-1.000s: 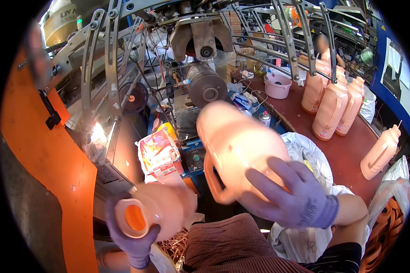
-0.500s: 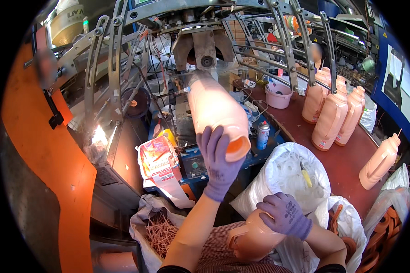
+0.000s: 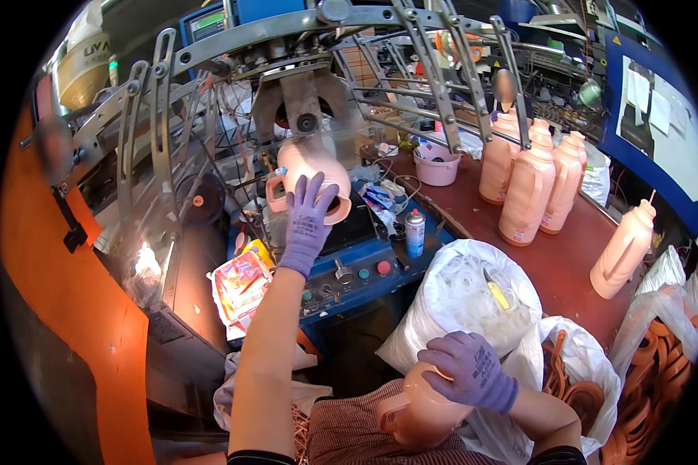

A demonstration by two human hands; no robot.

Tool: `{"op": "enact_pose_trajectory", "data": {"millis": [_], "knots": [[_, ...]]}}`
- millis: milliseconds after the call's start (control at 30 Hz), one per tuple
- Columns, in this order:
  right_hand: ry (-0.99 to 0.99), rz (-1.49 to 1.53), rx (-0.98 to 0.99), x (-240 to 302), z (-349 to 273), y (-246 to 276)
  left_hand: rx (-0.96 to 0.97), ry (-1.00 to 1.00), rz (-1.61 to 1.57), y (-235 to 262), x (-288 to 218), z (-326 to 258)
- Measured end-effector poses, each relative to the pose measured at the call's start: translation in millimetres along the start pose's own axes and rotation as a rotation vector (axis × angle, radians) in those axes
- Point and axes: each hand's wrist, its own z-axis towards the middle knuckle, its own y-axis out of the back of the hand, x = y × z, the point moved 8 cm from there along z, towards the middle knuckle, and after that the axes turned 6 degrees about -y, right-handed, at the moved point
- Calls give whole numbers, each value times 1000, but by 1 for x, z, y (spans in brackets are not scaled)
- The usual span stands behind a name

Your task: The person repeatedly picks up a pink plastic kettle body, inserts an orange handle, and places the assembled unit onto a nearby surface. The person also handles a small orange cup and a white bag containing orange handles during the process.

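Note:
My left hand, in a purple glove, grips a pink plastic jug near its neck, fingers spread over the top. The jug lies tilted under the machine's metal head, its open mouth toward me and its loop handle on the left. At my lap, my right hand, in a matching glove, is closed around the top of another peach jug, whose handle points left. The right-hand fingertips are partly hidden behind the jug.
Jugs stand on the dark red table, with a single jug nearer. A white sack holds clear rings and a yellow-handled knife. Metal linkage arms cross overhead. A spray can sits by the control panel.
The jug in my left hand has moved away from me, under the machine head, and its handle now shows. My right hand still holds its jug at my lap. The view has shifted slightly.

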Motion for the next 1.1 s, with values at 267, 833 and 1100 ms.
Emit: {"op": "enact_pose_trajectory", "data": {"millis": [267,833,1100], "knots": [[15,-2,-50,-5,-14,10,172,-173,59,10,-8,14],[-110,106,-87,-55,-15,6,134,-136,12,12,-7,12],[-75,102,-121,-46,-15,13,149,-132,29,13,-1,6]]}}
